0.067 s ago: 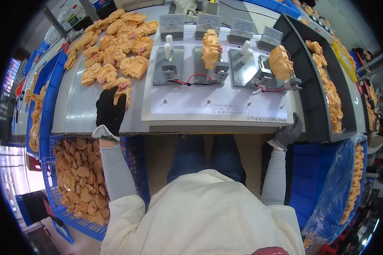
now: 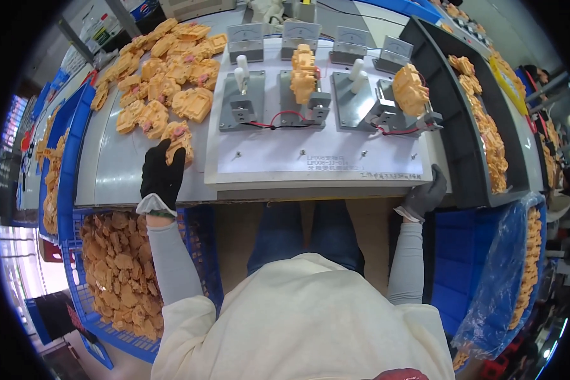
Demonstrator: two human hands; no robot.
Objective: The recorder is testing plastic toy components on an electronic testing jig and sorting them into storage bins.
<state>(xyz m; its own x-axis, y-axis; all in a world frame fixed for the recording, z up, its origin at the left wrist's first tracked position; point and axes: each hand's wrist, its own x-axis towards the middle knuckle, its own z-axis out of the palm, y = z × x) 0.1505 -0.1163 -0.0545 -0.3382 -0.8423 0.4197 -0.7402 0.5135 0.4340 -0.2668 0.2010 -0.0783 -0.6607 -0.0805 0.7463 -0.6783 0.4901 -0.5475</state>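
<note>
My left hand (image 2: 163, 172), in a black glove, has its thumb and fingers around the near end of an orange plastic part (image 2: 178, 138) lying on the metal table. Beyond that part spreads a loose pile of similar orange parts (image 2: 192, 103), some with pinkish bits. My right hand (image 2: 426, 195), in a grey glove, rests at the near right corner of a white fixture board (image 2: 266, 158), its fingers stretched along the edge. On the board, one orange part (image 2: 303, 76) stands upright in a clamp, and another orange part (image 2: 410, 90) sits in the rightmost clamp.
Several meters (image 2: 245, 42) line the board's far side, with red wires across it. A dark grey bin (image 2: 453, 120) with orange parts stands right. Below the table are a blue crate (image 2: 123, 345) heaped with parts at left and a plastic-lined blue bin (image 2: 465, 272) at right.
The view has shifted slightly, so the board appears a little further left. Both hands stay at about the same places, the left still at the orange part.
</note>
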